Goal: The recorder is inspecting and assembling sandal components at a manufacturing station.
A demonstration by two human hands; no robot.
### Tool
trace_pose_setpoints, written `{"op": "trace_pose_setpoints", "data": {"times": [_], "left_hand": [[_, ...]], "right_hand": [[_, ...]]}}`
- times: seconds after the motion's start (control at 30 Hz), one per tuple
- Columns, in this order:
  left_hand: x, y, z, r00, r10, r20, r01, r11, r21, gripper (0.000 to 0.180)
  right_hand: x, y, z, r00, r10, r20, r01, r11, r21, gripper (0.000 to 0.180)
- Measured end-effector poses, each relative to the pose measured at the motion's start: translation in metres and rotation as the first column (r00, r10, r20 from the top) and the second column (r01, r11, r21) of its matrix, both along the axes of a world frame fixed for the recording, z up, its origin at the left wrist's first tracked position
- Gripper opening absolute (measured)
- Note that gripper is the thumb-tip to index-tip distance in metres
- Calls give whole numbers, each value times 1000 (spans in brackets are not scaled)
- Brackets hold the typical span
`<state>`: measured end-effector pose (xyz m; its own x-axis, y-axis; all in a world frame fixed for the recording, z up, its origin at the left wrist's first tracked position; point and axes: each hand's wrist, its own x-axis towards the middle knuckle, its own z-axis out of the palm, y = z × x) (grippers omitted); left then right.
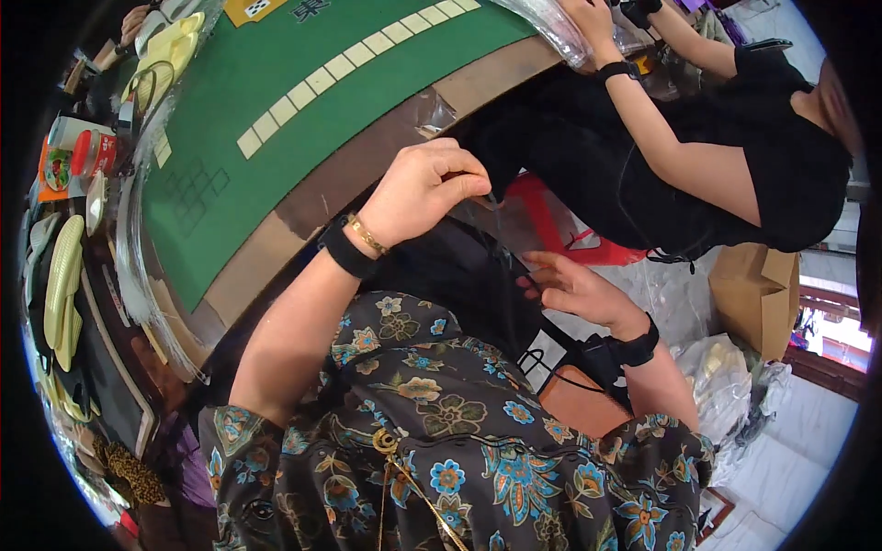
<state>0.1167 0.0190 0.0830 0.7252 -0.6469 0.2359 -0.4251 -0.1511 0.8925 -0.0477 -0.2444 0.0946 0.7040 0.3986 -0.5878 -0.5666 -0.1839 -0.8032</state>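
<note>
My left hand (424,188), with a gold bracelet and a dark wristband at the wrist, is raised over the near edge of the green-topped table (216,230). Its thumb and fingers are pinched together. A thin, clear edge shows just below the fingertips, too faint to name. Lower and to the right, my right hand (583,289) hangs above my lap, wearing a dark wristband. Its fingers are loosely bent and apart, with nothing visible in them. Dark cloth (432,266) lies under both hands.
A row of pale tiles (322,81) crosses the table. Pale yellow shoe-shaped pieces (64,275) lie at left. A person in black (790,174) sits at right, hands on clear plastic (556,28). A red-and-clear bag (574,225), cardboard box (758,294) and plastic bags (721,376) are nearby.
</note>
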Motion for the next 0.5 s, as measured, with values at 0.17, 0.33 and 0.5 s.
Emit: {"op": "trace_pose_setpoints", "data": {"times": [0.17, 0.33, 0.5], "left_hand": [[2, -10, 8, 990, -19, 142, 33, 995, -95, 11], [-8, 17, 47, 975, 1, 221, -9, 999, 34, 28], [-39, 143, 133, 997, 59, 40, -61, 997, 49, 40]], "right_hand": [[33, 40, 6, 965, -59, 254, 33, 994, 105, 46], [54, 49, 3, 952, 154, 263, -81, 960, -268, 22], [49, 48, -8, 703, 572, 423, -120, 681, -722, 15]]}}
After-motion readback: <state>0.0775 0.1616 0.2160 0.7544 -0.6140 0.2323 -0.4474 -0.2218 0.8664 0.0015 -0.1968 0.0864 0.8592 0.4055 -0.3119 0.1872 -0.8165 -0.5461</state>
